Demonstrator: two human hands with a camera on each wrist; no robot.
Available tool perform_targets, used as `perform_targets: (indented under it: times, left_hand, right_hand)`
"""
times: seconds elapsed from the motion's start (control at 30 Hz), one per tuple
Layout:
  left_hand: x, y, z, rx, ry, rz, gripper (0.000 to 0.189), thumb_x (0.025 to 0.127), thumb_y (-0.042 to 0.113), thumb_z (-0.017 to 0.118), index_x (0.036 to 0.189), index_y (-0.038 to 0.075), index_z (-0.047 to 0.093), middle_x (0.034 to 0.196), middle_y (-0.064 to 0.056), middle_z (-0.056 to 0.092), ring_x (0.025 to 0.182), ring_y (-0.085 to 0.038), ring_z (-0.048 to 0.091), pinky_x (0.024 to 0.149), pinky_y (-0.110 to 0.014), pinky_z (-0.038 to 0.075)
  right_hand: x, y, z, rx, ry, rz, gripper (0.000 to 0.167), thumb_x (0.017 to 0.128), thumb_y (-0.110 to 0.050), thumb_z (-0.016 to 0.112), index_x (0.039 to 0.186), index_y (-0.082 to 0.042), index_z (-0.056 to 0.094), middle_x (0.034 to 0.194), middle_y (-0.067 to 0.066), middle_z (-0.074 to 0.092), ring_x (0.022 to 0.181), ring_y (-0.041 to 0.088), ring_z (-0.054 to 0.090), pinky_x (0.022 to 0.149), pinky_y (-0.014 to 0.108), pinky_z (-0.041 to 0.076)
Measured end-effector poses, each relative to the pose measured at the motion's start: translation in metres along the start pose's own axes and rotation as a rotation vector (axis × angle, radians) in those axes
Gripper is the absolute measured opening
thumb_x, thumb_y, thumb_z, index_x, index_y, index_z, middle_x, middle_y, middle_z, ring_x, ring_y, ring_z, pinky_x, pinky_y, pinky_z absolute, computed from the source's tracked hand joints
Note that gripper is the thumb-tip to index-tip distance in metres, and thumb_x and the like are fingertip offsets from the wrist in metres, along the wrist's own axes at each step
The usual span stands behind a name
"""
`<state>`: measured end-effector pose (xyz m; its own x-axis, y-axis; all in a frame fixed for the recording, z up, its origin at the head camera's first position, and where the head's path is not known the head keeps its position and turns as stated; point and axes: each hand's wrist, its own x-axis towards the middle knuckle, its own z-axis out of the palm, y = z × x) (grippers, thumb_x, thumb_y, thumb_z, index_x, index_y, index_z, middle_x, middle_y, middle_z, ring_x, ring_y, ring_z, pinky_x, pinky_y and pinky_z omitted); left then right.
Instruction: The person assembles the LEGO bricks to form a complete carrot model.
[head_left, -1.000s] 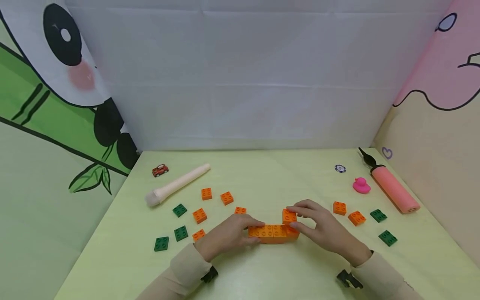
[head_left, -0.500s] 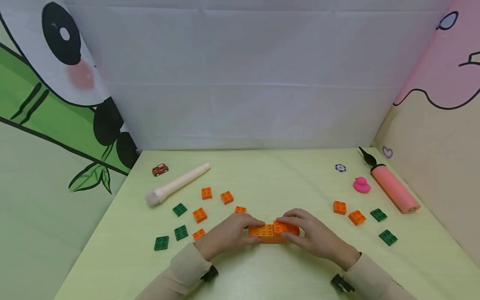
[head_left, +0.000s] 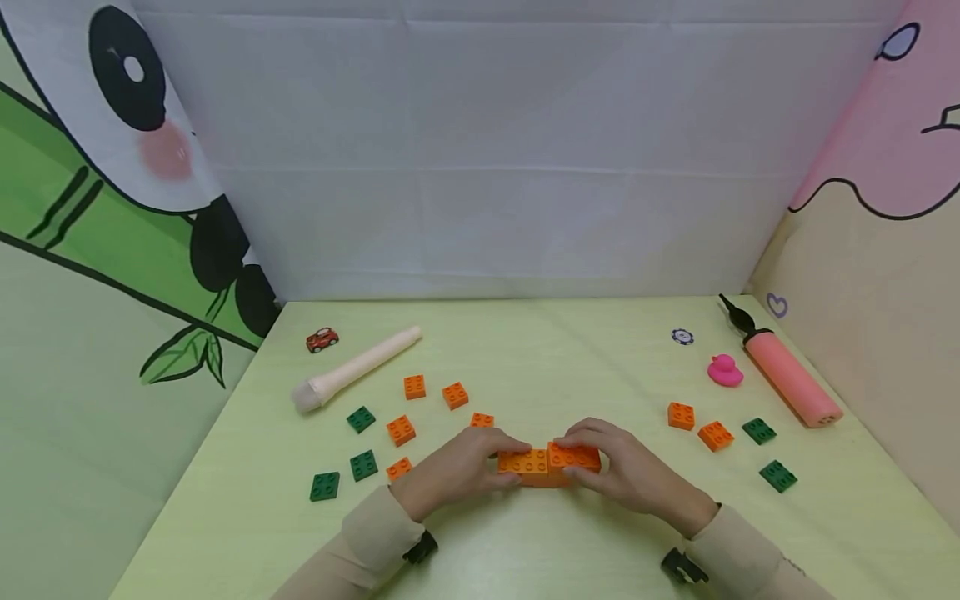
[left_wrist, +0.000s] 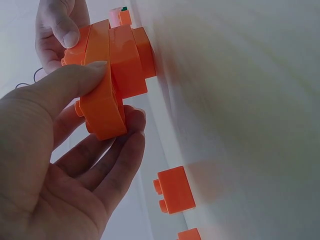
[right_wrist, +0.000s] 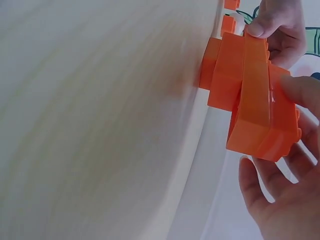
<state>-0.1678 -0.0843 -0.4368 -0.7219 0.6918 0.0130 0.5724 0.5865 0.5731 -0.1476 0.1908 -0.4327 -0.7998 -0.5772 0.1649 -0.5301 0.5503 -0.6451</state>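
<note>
An orange toy-brick build [head_left: 546, 479] stands at the front middle of the table, gripped from both sides. Wrist views show its layers widening upward, from a small base brick [right_wrist: 210, 64] to a long tier [right_wrist: 254, 92]. My left hand [head_left: 467, 475] pinches the left end of that tier, thumb on the near side and fingers behind. Over the right half sits an upper orange brick [head_left: 574, 457]. My right hand [head_left: 637, 473] holds this brick between thumb and fingers. Its underside meets the long tier, though a thin seam shows in the right wrist view.
Loose orange bricks [head_left: 401, 430] and green bricks [head_left: 325, 486] lie to the left, with more orange [head_left: 681, 416] and green ones [head_left: 777, 476] at right. Further back are a toy car [head_left: 322, 339], white stick [head_left: 360, 367], poker chip [head_left: 682, 337], pink duck [head_left: 724, 370] and pink pump [head_left: 793, 379].
My right hand has brought the upper brick down and left onto the right half of the build, turning it lengthwise. My left hand has kept its grip in place.
</note>
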Motion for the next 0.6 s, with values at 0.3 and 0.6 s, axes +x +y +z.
perform_targets:
  times: [0.3,0.6]
  left_hand:
    - [0.0010,-0.0008,0.0011,-0.004,-0.007,-0.009,0.039,0.093,0.027,0.072,0.131,0.018,0.067,0.121,0.007,0.068,0.103,-0.004,0.061,0.091,-0.024,0.051]
    - [0.0003,-0.0001,0.0012,-0.009,-0.007,-0.016,0.040,0.093,0.026,0.073,0.131,0.018,0.067,0.121,0.007,0.068,0.103,-0.004,0.061,0.090,-0.024,0.051]
  right_hand:
    - [0.0007,0.0006,-0.0025,0.024,-0.015,-0.001,0.032,0.094,-0.037,0.070,0.122,-0.022,0.070,0.112,-0.016,0.061,0.102,0.006,0.058,0.093,0.031,0.053]
    - [-0.0043,0.0008,-0.0041,-0.084,-0.028,0.012,0.039,0.095,-0.045,0.066,0.130,-0.028,0.066,0.118,-0.014,0.060,0.107,0.007,0.058,0.094,0.037,0.053]
